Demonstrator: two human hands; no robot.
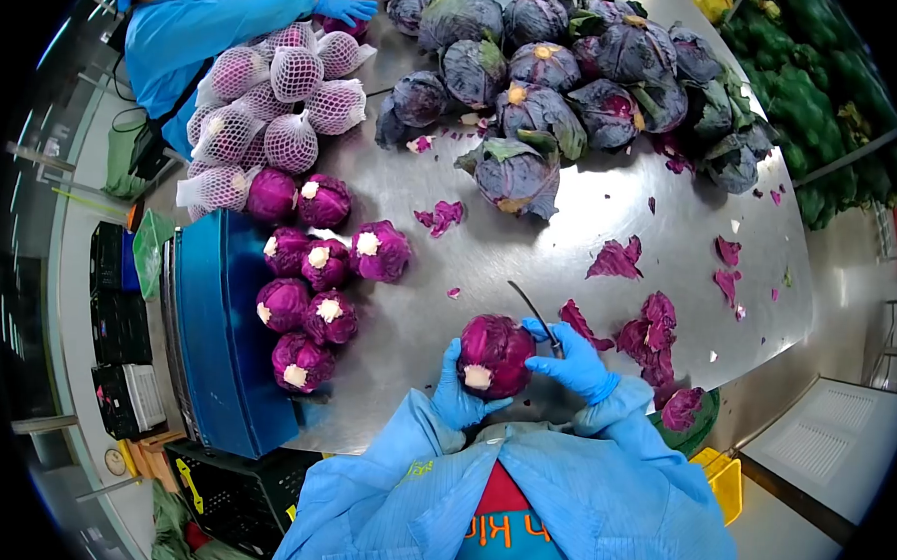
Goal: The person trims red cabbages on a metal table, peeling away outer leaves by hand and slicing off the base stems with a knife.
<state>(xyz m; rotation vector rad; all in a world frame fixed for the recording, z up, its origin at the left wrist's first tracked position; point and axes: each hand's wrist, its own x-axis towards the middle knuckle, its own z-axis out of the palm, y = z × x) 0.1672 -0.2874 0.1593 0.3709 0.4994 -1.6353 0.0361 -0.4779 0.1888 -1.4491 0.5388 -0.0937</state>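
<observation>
A trimmed purple cabbage rests in my left hand, its pale cut stem facing me. The gloved fingers wrap its left side and underside. My right hand, also in a blue glove, is closed on the handle of a knife whose thin curved blade points up and left. Its fingertips touch the cabbage's right side. Left of my hands, several trimmed cabbages stand on the metal table. Torn purple leaves lie to the right.
Untrimmed dark cabbages fill the table's far side. Netted cabbages are piled at the far left, near a co-worker's gloved hand. A blue bin stands along the left edge. A yellow basket is at lower right.
</observation>
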